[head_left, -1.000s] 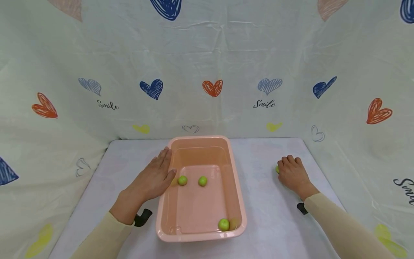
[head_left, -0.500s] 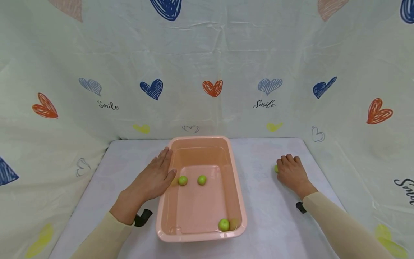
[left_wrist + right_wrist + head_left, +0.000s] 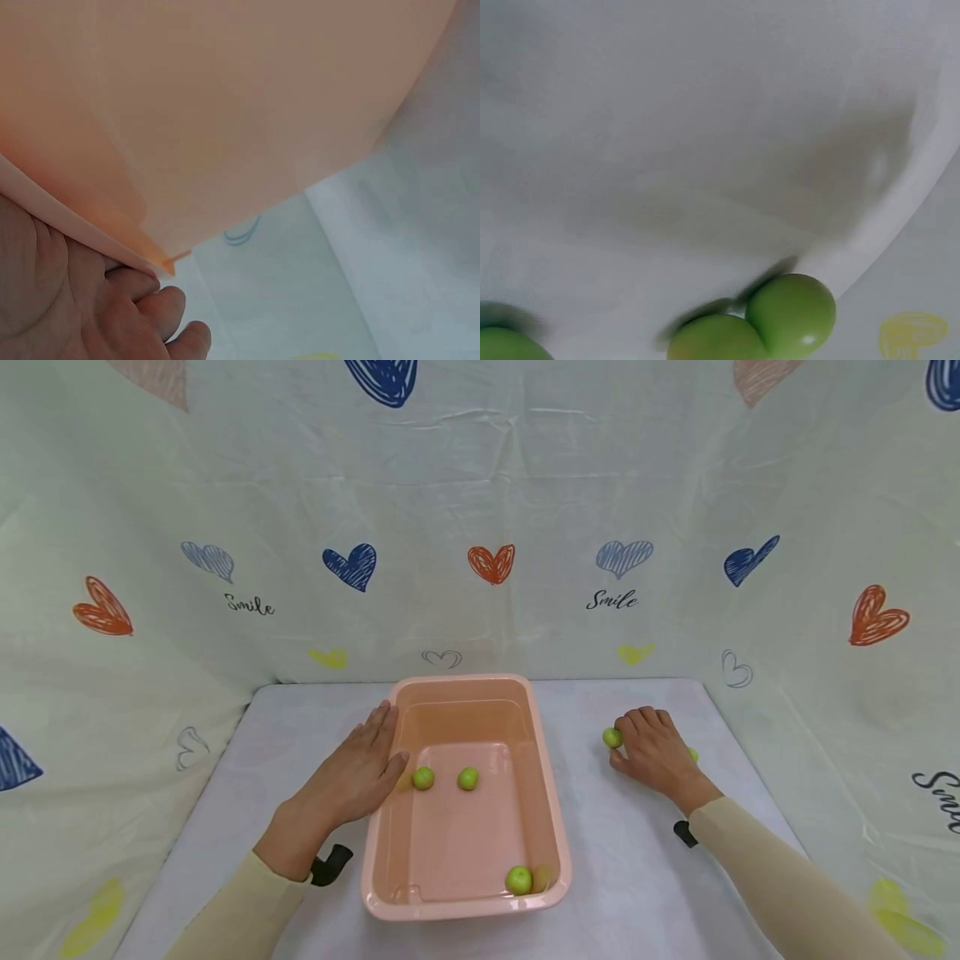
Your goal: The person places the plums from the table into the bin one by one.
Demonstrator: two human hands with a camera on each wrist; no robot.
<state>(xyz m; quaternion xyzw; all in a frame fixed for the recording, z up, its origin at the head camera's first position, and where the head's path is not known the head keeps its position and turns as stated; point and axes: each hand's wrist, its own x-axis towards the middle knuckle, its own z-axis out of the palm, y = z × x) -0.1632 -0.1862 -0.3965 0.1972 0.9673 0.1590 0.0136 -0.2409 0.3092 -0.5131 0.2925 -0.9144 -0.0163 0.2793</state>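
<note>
My right hand (image 3: pixel 656 752) pinches a green fruit (image 3: pixel 611 738) while my left hand (image 3: pixel 362 770), fingers straight, rests against the pink tub (image 3: pixel 465 843).

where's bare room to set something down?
White table between the pink rectangular plastic bin and right cream sleeve; bin floor between two far round green fruits and the nearest one. Crowded: around the right hand, fruits either side; bin's left rim, at the left hand.

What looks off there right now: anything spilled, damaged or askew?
Nothing stands out. The pink basin sits upright with the left hand against it and three green fruits inside, no spill or damage visible. The right hand pinches another green fruit outside the basin; at least one more shows beyond that hand.
</note>
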